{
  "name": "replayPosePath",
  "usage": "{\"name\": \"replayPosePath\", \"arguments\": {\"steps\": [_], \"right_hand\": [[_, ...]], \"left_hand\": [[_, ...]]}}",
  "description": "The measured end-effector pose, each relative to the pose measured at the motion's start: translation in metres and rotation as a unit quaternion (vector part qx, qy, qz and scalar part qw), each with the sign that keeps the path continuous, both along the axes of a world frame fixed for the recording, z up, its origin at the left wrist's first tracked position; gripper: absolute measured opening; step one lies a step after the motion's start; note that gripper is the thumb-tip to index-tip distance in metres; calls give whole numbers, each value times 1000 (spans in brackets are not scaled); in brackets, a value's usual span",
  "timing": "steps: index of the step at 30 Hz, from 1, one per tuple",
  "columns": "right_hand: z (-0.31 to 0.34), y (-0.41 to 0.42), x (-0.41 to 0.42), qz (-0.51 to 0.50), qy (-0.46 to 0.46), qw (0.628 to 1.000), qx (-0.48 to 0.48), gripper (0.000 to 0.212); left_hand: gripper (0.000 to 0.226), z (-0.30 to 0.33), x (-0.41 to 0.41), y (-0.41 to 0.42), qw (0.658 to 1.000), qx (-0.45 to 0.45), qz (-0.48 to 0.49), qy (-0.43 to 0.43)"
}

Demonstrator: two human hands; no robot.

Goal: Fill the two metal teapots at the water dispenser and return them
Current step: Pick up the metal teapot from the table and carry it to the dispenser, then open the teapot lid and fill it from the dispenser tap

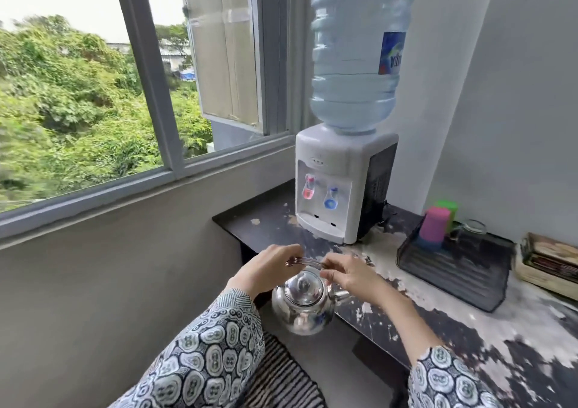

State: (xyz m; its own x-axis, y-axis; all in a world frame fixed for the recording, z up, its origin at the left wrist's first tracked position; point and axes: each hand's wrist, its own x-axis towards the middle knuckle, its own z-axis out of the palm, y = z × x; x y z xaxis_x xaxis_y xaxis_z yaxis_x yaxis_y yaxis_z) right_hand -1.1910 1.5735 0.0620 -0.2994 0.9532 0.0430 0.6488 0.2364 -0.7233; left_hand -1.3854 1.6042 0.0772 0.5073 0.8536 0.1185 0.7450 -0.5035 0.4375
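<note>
Sleeves: patterned fabric with rounded motifs covers both forearms, which enter from the bottom edge.
Floor mat: a striped mat lies below the teapot, between the wall under the window and the table's front edge.
Teapot: one metal teapot hangs in the air just off the near left corner of the table, lid on, spout pointing right toward the table edge (only one teapot is in view).
Handle: the wire handle stands upright above the lid, spanning between the two hands.
Left hand: the left hand grips the left end of the handle, fingers curled round it.
Right hand: the right hand pinches the right end of the handle with curled fingers, just above the spout.
Table: a dark table with badly flaked, pale-patched surface runs from the centre to the lower right.
Tray: a black mesh tray sits on the table to the right, well apart from the teapot.
Cups: a pink cup stands upside down on the tray's far end, a green cup just behind it, a clear glass mug beside them.
Basket: a shallow woven basket holds flat packets at the right edge (contents blurred).
Water dispenser: a white water dispenser stands at the table's far left corner, with a red tap on the left and a blue tap on the right.
Bottle: a large pale-blue water bottle sits inverted on top.
Window: a grey-framed window fills the upper left, showing green foliage outside.
</note>
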Motion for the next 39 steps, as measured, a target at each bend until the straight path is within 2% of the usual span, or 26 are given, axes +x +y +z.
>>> {"name": "replayPosePath", "arguments": {"steps": [5,7,10,13,16,22,25,28,32,35,37,39], "right_hand": [[-36,93,-10,-64,2,998,-3,5],[-46,123,-15,-94,13,996,-6,8],[-59,170,-19,-141,30,989,-27,15],[-68,210,-20,-173,40,982,-65,11],[-75,255,-25,-219,62,970,-81,28],[-91,313,-33,-270,65,957,-80,35],[-100,329,-37,-292,69,951,-71,32],[-108,337,-40,-294,68,951,-60,14],[-118,339,-41,-307,72,949,-31,6],[-131,329,-46,-318,64,946,2,17],[-141,322,-50,-332,16,941,61,27],[-153,313,-55,-340,-6,936,94,28]], "left_hand": [[18,-27,4,96,999,-24,5,48],[20,-38,5,132,998,-22,3,62],[21,-51,6,190,997,-22,-23,69],[23,-59,9,239,995,-22,-61,75],[25,-72,9,291,993,-12,-84,80],[24,-98,8,369,986,2,-142,86],[23,-107,8,394,981,-2,-174,83],[19,-112,7,405,981,0,-181,64],[19,-114,3,408,980,19,-196,21],[14,-125,-4,401,979,28,-201,-26],[16,-133,-10,393,978,47,-195,-53],[17,-143,-17,386,976,42,-193,-92]]}}
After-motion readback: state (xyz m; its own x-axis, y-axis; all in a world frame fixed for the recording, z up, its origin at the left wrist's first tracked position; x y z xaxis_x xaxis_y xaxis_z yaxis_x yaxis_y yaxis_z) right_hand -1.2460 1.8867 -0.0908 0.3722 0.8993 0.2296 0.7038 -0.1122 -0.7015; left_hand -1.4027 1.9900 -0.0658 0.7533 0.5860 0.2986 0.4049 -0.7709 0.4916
